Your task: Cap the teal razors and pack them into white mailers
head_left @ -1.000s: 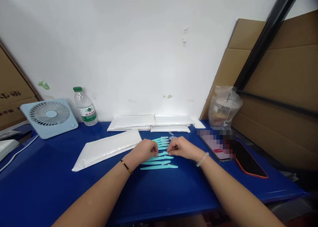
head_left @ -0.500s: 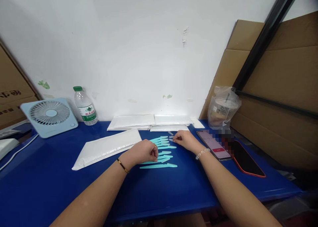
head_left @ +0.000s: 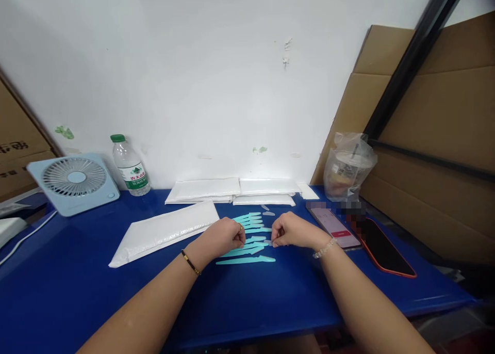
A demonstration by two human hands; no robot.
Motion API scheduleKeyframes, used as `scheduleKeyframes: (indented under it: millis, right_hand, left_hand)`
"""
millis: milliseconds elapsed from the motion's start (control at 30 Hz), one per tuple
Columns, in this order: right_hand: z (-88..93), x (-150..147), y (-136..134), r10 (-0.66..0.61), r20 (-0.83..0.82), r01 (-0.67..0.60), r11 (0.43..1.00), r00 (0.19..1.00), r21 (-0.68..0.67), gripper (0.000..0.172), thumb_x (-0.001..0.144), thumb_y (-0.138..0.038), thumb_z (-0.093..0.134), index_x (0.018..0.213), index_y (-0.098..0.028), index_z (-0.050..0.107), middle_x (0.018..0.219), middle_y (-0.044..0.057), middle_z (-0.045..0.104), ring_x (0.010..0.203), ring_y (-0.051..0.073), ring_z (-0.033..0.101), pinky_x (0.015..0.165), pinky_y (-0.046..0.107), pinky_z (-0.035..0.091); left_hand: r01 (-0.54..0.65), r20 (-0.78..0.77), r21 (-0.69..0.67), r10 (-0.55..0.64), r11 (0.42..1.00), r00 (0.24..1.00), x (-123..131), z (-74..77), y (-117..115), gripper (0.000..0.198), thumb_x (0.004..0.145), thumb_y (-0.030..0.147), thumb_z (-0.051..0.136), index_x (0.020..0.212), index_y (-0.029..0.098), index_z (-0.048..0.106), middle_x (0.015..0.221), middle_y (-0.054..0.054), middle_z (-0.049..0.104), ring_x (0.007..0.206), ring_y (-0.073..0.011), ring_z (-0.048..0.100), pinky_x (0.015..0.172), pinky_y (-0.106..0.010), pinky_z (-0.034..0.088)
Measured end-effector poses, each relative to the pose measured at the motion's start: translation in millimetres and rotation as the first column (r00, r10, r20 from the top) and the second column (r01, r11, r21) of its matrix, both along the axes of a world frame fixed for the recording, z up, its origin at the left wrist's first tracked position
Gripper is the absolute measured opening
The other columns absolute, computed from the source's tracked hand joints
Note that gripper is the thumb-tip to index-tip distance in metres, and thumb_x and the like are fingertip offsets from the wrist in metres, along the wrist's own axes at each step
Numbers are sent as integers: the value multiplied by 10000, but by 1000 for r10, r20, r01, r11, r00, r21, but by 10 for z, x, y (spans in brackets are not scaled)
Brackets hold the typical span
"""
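Several slim turquoise plastic pieces [head_left: 247,260] lie in a row on the blue table [head_left: 247,297]. My left hand [head_left: 223,236] rests closed on the left ends of the middle pieces. My right hand [head_left: 291,229] is closed in a pinch just right of the row, holding a small clear cap near the tip of one piece. Two more small clear caps [head_left: 266,210] lie on the table behind the row.
A white padded envelope [head_left: 166,231] lies left of the row, with a stack of envelopes [head_left: 232,190] at the wall. A small fan [head_left: 73,181] and water bottle [head_left: 130,167] stand left. Two phones [head_left: 381,245] and a bagged drink cup [head_left: 348,173] sit right, before cardboard.
My right hand reached back to the clear caps behind the row, then came forward again to the row's right side in a pinch. My left hand stayed on the pieces.
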State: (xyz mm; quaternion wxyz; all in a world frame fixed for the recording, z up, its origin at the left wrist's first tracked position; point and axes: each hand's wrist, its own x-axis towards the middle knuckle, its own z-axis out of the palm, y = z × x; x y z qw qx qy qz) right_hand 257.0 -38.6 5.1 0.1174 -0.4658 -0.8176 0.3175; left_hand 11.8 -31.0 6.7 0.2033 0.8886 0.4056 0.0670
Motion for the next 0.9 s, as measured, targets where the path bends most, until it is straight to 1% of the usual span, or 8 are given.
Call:
scheduleKeyframes:
  millis: [233,367,433,533,600,767,833,900]
  right_hand:
    - [-77,-162,-20,57,-53,-51,993,997,107,118,701,-302,689,712,-187,712,692,11,677,624,136,609,539,208,446]
    - [-82,-134,10,122,-99,-105,982,988,160,145,746,-325,657,755,-193,715,750,20,666,678,139,606,598,220,458]
    - [-89,-65,72,34,-118,-5,970,992,242,170,788,-325,611,777,-187,710,774,30,661,704,144,599,636,234,453]
    - [-143,32,227,-193,-107,219,891,975,397,174,809,-283,575,871,-182,703,830,51,642,713,152,578,672,263,442]
    - [-195,62,329,-237,-63,241,868,969,434,191,792,-256,589,931,-188,700,870,58,632,719,154,574,687,271,441]
    - [-188,160,371,-243,-9,231,913,970,335,109,733,-160,613,750,-181,718,776,39,674,702,150,604,669,248,445]
    - [-125,248,299,-227,13,221,958,974,182,69,692,-171,652,718,-177,716,704,27,688,655,151,615,609,233,448]
    - [-66,311,216,-144,30,143,989,989,20,81,652,-222,699,718,-181,723,674,19,695,627,154,623,563,223,450]
  left_hand:
    - [-7,21,-36,8,999,1000,7,-14,24,130,699,200,574,749,195,693,734,-2,687,626,-121,577,550,-200,384]
    - [-8,10,-28,9,1000,1000,16,18,6,126,718,217,573,743,193,694,728,-9,683,629,-126,577,558,-208,382]
    - [-16,7,-12,16,1000,1000,8,57,-11,127,730,258,583,746,191,690,716,-11,676,626,-128,574,548,-212,371]
    - [-10,11,-13,10,1000,1000,-21,126,-35,176,718,352,619,772,196,681,719,-10,665,632,-131,576,526,-211,355]
    - [14,3,-39,-14,999,1000,-42,157,-49,206,687,380,652,792,206,683,730,-3,666,641,-132,583,522,-207,355]
    - [37,-62,-74,-42,997,997,-47,136,-75,131,651,302,683,759,229,698,689,12,682,643,-141,595,511,-210,346]
    - [21,-64,-67,-25,998,998,-30,114,-80,105,660,279,672,748,228,697,679,12,683,641,-143,598,509,-211,345]
    - [0,-68,-40,-3,999,998,-10,98,-80,92,660,271,670,736,227,697,677,8,681,634,-145,596,512,-215,346]
